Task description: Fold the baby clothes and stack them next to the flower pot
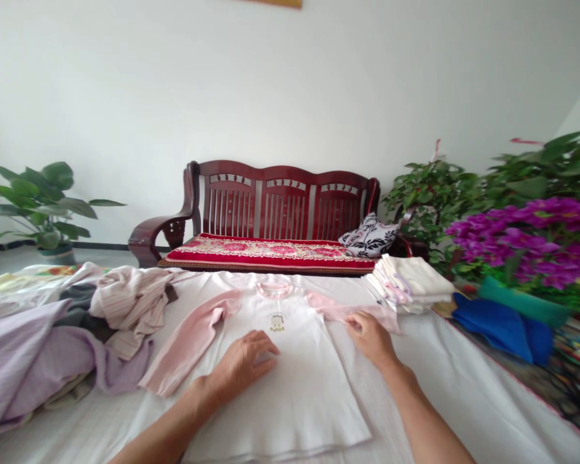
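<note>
Though flat, shirt (290,386) near sheet's edge (229,277)

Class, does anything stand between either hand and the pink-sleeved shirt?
Nothing visible does. The left hand is over the shirt; the right hand is at its sleeve. The folded stack lies beyond the sleeve's end and the jumbled clothes to the left, neither between.

left fingers (261,345) lie over white shirt (294,386) — right fingers (363,320) at pink sleeve (331,308).

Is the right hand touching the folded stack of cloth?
Apart: the head view shows part of the pink sleeve between the right hand and the folded stack.
</note>
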`<state>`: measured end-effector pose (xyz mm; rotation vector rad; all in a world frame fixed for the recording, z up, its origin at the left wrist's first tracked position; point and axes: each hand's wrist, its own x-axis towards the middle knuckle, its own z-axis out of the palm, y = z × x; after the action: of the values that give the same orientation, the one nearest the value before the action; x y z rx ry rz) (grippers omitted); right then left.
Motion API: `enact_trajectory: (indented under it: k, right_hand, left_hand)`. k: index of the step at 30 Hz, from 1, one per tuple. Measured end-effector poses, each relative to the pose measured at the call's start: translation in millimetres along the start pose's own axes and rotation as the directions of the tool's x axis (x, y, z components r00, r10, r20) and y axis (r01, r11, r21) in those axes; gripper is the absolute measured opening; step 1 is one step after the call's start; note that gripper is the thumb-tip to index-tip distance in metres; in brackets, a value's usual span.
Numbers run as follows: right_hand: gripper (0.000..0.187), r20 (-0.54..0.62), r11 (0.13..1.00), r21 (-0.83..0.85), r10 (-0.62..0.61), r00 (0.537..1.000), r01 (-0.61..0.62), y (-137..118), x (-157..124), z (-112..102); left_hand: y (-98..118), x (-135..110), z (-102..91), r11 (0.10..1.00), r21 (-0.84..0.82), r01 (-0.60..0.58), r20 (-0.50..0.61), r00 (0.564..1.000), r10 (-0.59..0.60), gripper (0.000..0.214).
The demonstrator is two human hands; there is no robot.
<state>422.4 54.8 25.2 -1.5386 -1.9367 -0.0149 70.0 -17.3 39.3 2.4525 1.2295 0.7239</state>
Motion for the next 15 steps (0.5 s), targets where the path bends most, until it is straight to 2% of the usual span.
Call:
enact_trajectory:
  k: [1,3,6,8,10,13,15]
  right_hand:
    - [0.021,0.040,0.998,-0.059,-0.015,0.999,0.017,-5.2,0.3,1.7]
    - [0.024,0.084,0.982,-0.186,-0.006,0.996,0.022,-10.3,1.0,1.9]
    - [0.027,0.126,0.949,-0.314,0.030,0.992,0.011,-9.5,2.4,-1.3]
    - [0.031,0.145,0.930,-0.366,0.050,0.988,0.007,-7.0,3.5,-2.5]
    - [0.038,0.156,0.913,-0.409,0.062,0.986,0.007,-4.5,4.7,-2.2]
    - [0.044,0.165,0.899,-0.438,0.049,0.985,0.028,-1.8,6.5,-1.5]
    - [0.044,0.146,0.896,-0.442,0.030,0.989,0.038,-1.1,7.4,-3.1]
  left_hand:
    - [12.7,-2.7,1.4,0.998,-0.052,-0.022,0.045,0.999,0.024,0.017]
    - [38.0,-7.6,7.2,0.982,-0.115,-0.148,0.164,0.972,0.166,0.023]
    - [66.8,-11.3,19.9,0.948,-0.039,-0.314,0.284,0.906,0.312,0.045]
    - [78.2,-11.6,26.8,0.925,0.062,-0.374,0.339,0.880,0.333,0.044]
    - [85.2,-11.1,30.7,0.905,0.154,-0.397,0.376,0.870,0.318,0.031]
    - [90.6,-10.4,32.5,0.886,0.242,-0.396,0.405,0.871,0.279,0.008]
    - [90.9,-10.0,32.9,0.899,0.236,-0.369,0.391,0.883,0.259,0.006]
